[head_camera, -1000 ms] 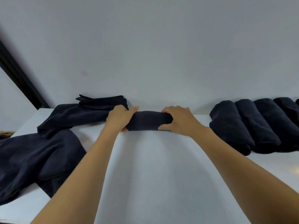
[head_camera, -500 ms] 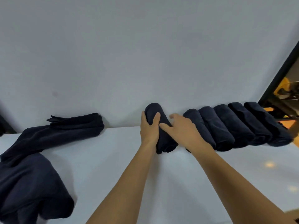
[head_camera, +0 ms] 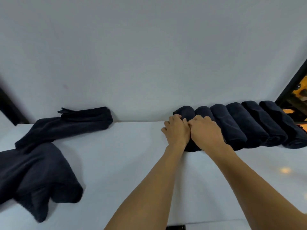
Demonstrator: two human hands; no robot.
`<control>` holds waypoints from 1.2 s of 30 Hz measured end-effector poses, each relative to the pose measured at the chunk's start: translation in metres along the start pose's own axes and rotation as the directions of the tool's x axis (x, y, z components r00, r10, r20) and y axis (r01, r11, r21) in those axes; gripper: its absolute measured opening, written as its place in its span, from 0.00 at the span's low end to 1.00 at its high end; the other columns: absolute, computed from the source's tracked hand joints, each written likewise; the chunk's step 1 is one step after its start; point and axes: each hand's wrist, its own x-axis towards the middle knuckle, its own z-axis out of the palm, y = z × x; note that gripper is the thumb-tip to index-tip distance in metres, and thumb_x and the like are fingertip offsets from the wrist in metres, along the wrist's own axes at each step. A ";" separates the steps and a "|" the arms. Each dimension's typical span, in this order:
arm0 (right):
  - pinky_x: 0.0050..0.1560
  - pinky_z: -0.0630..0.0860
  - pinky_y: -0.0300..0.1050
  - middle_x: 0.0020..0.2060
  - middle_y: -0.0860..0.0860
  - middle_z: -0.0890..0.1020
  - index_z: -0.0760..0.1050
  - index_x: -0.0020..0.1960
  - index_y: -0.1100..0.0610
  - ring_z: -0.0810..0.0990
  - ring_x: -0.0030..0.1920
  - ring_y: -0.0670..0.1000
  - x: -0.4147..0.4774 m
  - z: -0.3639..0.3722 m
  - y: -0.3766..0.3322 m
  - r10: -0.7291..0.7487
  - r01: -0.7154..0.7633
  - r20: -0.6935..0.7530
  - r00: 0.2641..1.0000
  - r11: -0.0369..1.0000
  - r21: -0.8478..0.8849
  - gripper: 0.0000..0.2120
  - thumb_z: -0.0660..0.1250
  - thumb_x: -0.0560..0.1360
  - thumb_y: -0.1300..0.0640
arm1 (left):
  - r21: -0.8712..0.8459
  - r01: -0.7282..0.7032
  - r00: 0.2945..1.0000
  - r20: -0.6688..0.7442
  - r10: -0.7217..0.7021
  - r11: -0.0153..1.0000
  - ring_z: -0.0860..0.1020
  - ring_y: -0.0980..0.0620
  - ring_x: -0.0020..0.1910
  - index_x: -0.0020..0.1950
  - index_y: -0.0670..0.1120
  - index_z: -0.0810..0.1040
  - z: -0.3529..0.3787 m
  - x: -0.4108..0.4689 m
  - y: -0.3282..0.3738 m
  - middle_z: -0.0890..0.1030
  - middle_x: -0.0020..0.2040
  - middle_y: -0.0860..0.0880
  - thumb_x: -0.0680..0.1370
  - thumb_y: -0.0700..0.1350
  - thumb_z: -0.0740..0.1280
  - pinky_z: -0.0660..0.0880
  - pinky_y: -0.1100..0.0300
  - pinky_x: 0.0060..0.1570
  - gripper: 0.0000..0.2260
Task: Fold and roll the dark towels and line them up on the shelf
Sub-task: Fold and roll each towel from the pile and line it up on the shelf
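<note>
A dark navy rolled towel (head_camera: 186,112) lies on a white shelf (head_camera: 124,155), its far end against the pale wall (head_camera: 149,55) and its near end pointing toward the viewer. It sits right of the middle of the shelf, at the left end of a row and touching the roll next to it.

Both hands hold this roll from above. The left hand (head_camera: 177,130) covers its left side, with bent fingers (head_camera: 176,116) wrapped over the top of the cloth. The right hand (head_camera: 206,131) sits just beside the left, the two hands touching. Its curled fingers (head_camera: 201,118) are clamped over the roll's right side, where it meets the neighbouring roll; the fingertips are hidden. Two bare forearms reach in from the bottom edge.

To the right, five more rolled towels (head_camera: 235,125) of the same dark colour lie side by side, each touching the next, all angled the same way along the wall.

Well apart on the left, a long folded towel (head_camera: 74,125) lies slanted with one end at the wall. In front of it, near the left edge, a crumpled towel (head_camera: 38,176) lies in a loose heap, touching the long one.

A black frame (head_camera: 292,83) rises at the far right, with blurred orange shapes (head_camera: 300,90) beyond it. Another dark post (head_camera: 8,107) stands at the far left.
</note>
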 end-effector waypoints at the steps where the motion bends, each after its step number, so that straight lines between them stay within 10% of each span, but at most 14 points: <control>1: 0.46 0.66 0.47 0.52 0.51 0.76 0.76 0.54 0.53 0.73 0.52 0.54 0.000 -0.003 -0.002 0.012 -0.011 0.016 1.000 0.999 -0.033 0.10 0.56 0.80 0.57 | 0.058 -0.034 0.996 0.083 0.029 0.998 0.70 0.43 0.62 0.64 0.46 0.72 -0.006 0.000 -0.003 0.74 0.64 0.45 0.83 0.49 0.54 0.64 0.48 0.59 0.15; 6: 0.55 0.65 0.53 0.61 0.52 0.73 0.73 0.62 0.52 0.70 0.61 0.56 -0.005 -0.024 -0.043 0.087 -0.075 0.081 0.993 0.987 -0.141 0.14 0.63 0.76 0.56 | 0.037 -0.170 0.940 0.306 0.151 0.985 0.76 0.42 0.58 0.60 0.46 0.76 -0.060 -0.016 -0.025 0.81 0.57 0.45 0.82 0.46 0.56 0.70 0.45 0.58 0.13; 11: 0.51 0.67 0.49 0.62 0.51 0.74 0.67 0.69 0.50 0.76 0.57 0.55 -0.031 -0.043 -0.133 -0.224 0.253 -0.120 0.967 0.894 0.370 0.21 0.60 0.77 0.62 | 0.107 -0.192 0.981 0.059 0.186 0.976 0.77 0.45 0.59 0.61 0.45 0.80 -0.158 -0.047 -0.085 0.82 0.59 0.47 0.79 0.41 0.62 0.72 0.47 0.59 0.13; 15: 0.56 0.76 0.50 0.61 0.48 0.76 0.63 0.72 0.46 0.78 0.57 0.53 -0.056 -0.053 -0.212 -0.524 0.217 0.157 0.837 0.581 0.785 0.26 0.66 0.77 0.48 | 0.360 0.017 0.967 -0.243 0.077 0.933 0.78 0.49 0.49 0.50 0.48 0.83 -0.248 -0.093 -0.152 0.82 0.48 0.51 0.78 0.50 0.67 0.75 0.51 0.50 0.08; 18: 0.55 0.77 0.54 0.60 0.51 0.74 0.59 0.73 0.49 0.77 0.57 0.55 -0.078 -0.049 -0.261 -0.669 0.318 0.247 0.701 0.603 0.732 0.37 0.72 0.70 0.43 | 0.350 0.196 0.963 -0.245 -0.113 0.916 0.77 0.51 0.43 0.48 0.53 0.79 -0.289 -0.139 -0.191 0.79 0.43 0.53 0.72 0.60 0.71 0.76 0.51 0.44 0.13; 23: 0.55 0.76 0.51 0.57 0.54 0.80 0.71 0.65 0.53 0.79 0.55 0.57 -0.091 -0.040 -0.291 -0.626 0.406 0.078 0.776 0.589 0.699 0.16 0.66 0.78 0.56 | 0.515 0.266 0.957 -0.243 -0.159 0.815 0.76 0.45 0.51 0.57 0.49 0.76 -0.289 -0.174 -0.213 0.74 0.52 0.48 0.76 0.51 0.69 0.74 0.50 0.47 0.12; 32: 0.38 0.81 0.42 0.41 0.48 0.82 0.80 0.47 0.52 0.82 0.39 0.46 -0.050 -0.172 -0.233 -0.328 0.238 -0.250 0.911 -0.076 0.968 0.05 0.65 0.78 0.55 | 0.152 -0.075 0.783 -0.603 0.153 0.985 0.75 0.48 0.37 0.50 0.46 0.71 -0.347 -0.145 -0.108 0.77 0.37 0.48 0.82 0.45 0.59 0.70 0.54 0.38 0.04; 36: 0.37 0.81 0.40 0.47 0.49 0.82 0.79 0.53 0.53 0.82 0.43 0.47 -0.029 -0.222 -0.187 -0.144 0.369 -0.369 0.918 -0.032 0.929 0.07 0.62 0.80 0.58 | 0.165 -0.262 0.722 -0.620 0.307 0.951 0.70 0.55 0.30 0.49 0.46 0.73 -0.369 -0.133 -0.044 0.76 0.32 0.49 0.81 0.49 0.63 0.69 0.61 0.33 0.07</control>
